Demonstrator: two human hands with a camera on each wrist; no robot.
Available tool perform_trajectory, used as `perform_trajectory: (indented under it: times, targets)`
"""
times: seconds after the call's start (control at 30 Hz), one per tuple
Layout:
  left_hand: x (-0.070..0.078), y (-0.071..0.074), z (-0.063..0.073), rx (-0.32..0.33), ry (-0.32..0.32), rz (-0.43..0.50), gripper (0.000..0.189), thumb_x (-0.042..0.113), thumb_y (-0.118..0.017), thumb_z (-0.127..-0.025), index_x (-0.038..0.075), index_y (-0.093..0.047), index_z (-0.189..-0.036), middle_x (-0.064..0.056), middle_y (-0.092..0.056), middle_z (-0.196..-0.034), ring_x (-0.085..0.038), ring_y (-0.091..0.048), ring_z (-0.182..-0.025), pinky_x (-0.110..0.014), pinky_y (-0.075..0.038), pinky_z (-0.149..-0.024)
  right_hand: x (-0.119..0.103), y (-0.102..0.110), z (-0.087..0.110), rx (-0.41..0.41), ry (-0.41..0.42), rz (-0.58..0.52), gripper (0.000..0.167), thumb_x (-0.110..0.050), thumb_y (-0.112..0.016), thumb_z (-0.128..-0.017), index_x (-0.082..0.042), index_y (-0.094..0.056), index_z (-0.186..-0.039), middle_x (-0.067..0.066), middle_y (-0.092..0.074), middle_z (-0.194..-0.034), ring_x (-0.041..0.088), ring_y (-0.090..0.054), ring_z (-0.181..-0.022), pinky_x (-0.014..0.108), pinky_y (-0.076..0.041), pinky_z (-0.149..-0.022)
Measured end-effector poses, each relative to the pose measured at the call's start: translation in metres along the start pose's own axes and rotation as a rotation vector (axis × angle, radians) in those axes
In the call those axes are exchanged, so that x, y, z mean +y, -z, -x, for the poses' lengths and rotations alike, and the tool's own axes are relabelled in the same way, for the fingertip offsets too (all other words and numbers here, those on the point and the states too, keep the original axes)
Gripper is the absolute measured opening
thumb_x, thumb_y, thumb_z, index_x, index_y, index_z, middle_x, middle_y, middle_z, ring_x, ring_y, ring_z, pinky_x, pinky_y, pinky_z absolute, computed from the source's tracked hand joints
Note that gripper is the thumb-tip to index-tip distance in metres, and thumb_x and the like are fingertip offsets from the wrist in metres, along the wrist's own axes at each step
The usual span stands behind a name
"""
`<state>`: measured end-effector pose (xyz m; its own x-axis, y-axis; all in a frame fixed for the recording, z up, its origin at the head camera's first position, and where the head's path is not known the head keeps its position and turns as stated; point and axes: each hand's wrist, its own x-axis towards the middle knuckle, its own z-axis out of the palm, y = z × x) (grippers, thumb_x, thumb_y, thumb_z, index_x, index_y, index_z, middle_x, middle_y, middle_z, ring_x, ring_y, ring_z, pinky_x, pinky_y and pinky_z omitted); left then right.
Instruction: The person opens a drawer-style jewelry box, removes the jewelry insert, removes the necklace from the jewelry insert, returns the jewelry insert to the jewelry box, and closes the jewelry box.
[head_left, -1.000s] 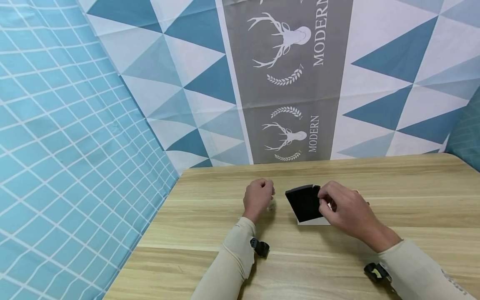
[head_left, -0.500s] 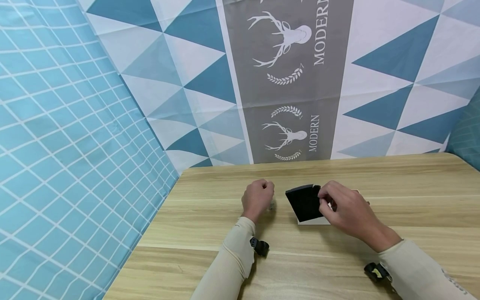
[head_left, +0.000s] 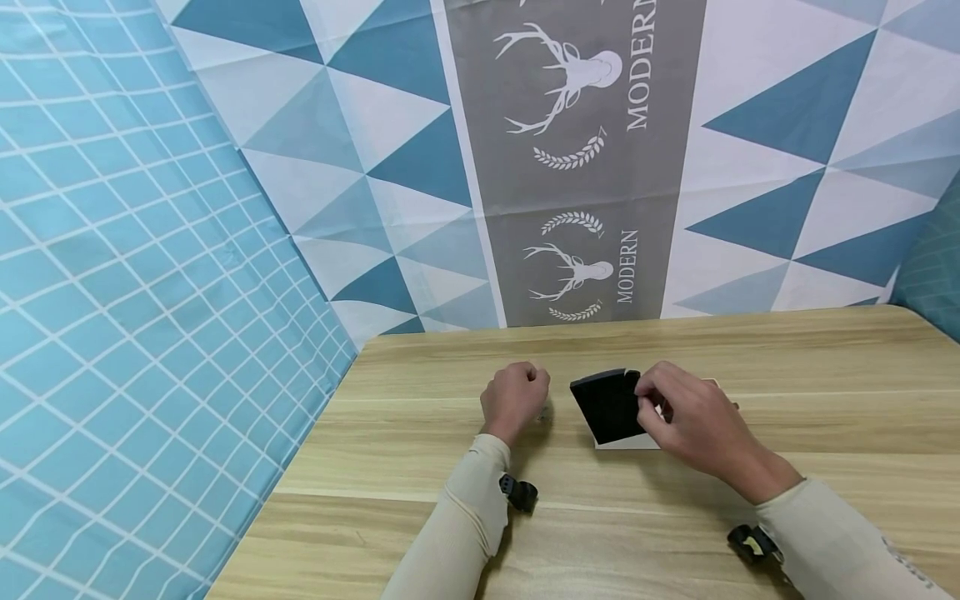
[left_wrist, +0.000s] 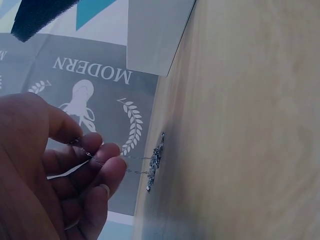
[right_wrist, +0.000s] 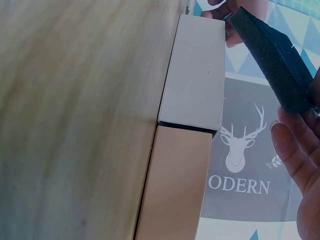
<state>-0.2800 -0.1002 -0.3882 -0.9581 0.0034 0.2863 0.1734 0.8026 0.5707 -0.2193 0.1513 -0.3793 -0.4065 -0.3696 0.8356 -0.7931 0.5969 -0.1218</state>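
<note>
My left hand point(head_left: 514, 404) is just above the table, left of a white box point(head_left: 628, 443). Its curled fingers hold a thin silver chain point(left_wrist: 154, 162), draped over them in the left wrist view, and the chain's lower part bunches at the tabletop. My right hand point(head_left: 697, 421) pinches a black foam insert point(head_left: 607, 407) between thumb and fingers. The foam point(right_wrist: 272, 62) is tilted over the white box and held apart from it in the right wrist view. A tan box part point(right_wrist: 175, 185) stands end to end with the white one.
The wooden table point(head_left: 405, 467) extends around both hands. A patterned cloth backdrop point(head_left: 573, 167) rises behind its far edge, and a blue checked cloth point(head_left: 135, 292) hangs along the left side. Black wrist cameras point(head_left: 519, 493) sit on the sleeves.
My left hand has moved very slightly toward me and to the left, still holding the chain. The right hand, foam insert and box stay in place.
</note>
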Motion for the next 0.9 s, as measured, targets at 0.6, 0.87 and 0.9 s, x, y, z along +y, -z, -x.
perform_trajectory:
  times: [0.6, 0.87, 0.9]
  targets:
    - [-0.0016, 0.0013, 0.0009, -0.042, -0.002, -0.176, 0.041, 0.021, -0.057, -0.089, 0.021, -0.037, -0.053, 0.01, -0.024, -0.046, -0.011, -0.026, -0.044, -0.03, -0.022, -0.043, -0.0003, 0.0003, 0.0003, -0.008, -0.005, 0.003, 0.013, -0.004, -0.058, -0.08, -0.014, -0.059, -0.087, -0.01, -0.055, -0.083, 0.005, -0.046, -0.064, 0.014, -0.037, -0.055]
    - [-0.001, 0.0009, 0.0018, -0.08, 0.004, -0.236, 0.045, 0.021, -0.059, -0.091, 0.02, -0.037, -0.052, 0.009, -0.025, -0.045, -0.011, -0.028, -0.041, -0.03, -0.022, -0.041, -0.0005, 0.0005, 0.0008, -0.005, -0.007, 0.007, 0.013, -0.004, -0.057, -0.079, -0.015, -0.059, -0.087, -0.011, -0.054, -0.083, 0.005, -0.046, -0.064, 0.014, -0.037, -0.055]
    - [-0.0009, 0.0011, 0.0021, -0.084, 0.003, -0.242, 0.045, 0.021, -0.06, -0.092, 0.02, -0.037, -0.053, 0.009, -0.025, -0.045, -0.011, -0.028, -0.041, -0.03, -0.022, -0.041, -0.0004, 0.0003, 0.0007, -0.003, -0.006, 0.006, 0.013, -0.004, -0.058, -0.079, -0.015, -0.059, -0.087, -0.011, -0.054, -0.083, 0.005, -0.046, -0.064, 0.014, -0.037, -0.055]
